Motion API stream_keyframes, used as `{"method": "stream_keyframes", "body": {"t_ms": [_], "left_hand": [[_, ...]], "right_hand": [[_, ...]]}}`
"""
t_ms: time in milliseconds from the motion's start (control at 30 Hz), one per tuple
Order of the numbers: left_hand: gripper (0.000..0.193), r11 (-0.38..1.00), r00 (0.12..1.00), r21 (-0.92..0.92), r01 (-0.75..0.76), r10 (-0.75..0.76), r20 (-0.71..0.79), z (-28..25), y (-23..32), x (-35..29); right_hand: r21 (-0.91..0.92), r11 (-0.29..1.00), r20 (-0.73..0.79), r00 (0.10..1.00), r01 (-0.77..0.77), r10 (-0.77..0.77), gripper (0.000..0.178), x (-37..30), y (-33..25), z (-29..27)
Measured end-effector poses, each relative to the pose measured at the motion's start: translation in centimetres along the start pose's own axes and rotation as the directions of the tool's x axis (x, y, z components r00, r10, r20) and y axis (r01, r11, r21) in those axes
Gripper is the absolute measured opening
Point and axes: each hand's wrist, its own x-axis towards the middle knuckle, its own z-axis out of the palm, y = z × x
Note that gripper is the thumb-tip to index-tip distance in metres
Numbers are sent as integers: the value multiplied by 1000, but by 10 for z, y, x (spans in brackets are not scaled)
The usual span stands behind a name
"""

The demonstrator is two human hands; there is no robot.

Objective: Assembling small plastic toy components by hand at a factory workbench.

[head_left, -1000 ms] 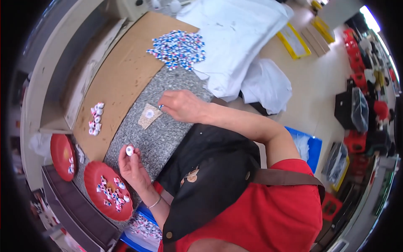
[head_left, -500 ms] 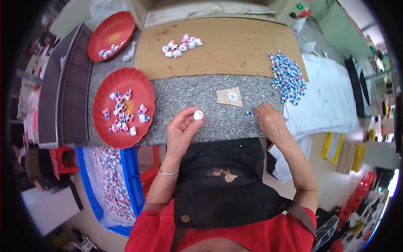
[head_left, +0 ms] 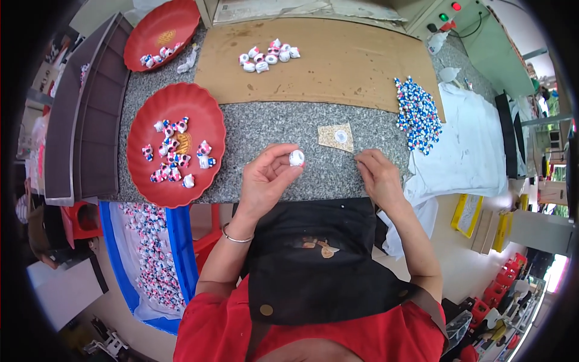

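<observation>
A small white doll head (head_left: 297,158) with a trace of pink is pinched between the thumb and fingers of my left hand (head_left: 265,178), above the grey speckled tabletop. My right hand (head_left: 380,178) is closed in a pinch, its fingertips at the lower right corner of a tan card (head_left: 329,137). Whatever those fingertips hold, if anything, is hidden or too small to name. On the card sits a round whitish patch (head_left: 341,136).
Several white-and-pink heads (head_left: 270,56) stand on a cardboard sheet (head_left: 325,78). A heap of small blue-and-white pieces (head_left: 417,114) lies right. Cat-like figurines (head_left: 175,145) fill part of a red plate (head_left: 205,111). A blue-rimmed bin (head_left: 184,241) of figurines stands below left.
The small blue-and-white piece by my right fingertips no longer shows. My right hand has come closer to the card. My left hand still pinches the doll head; the whole view has shifted slightly.
</observation>
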Motion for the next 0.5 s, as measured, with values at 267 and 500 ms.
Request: {"method": "stream_keyframes", "body": {"t_ms": [267,500], "left_hand": [[36,998,1000,-55,28,-27,15,5,-9,6],[30,997,1000,80,1,0,-12,-5,-4,-9]], "right_hand": [[-57,998,104,994,-18,24,15,-1,-4,-11],[-146,983,303,951,109,-60,19,8,-18,-3]]}}
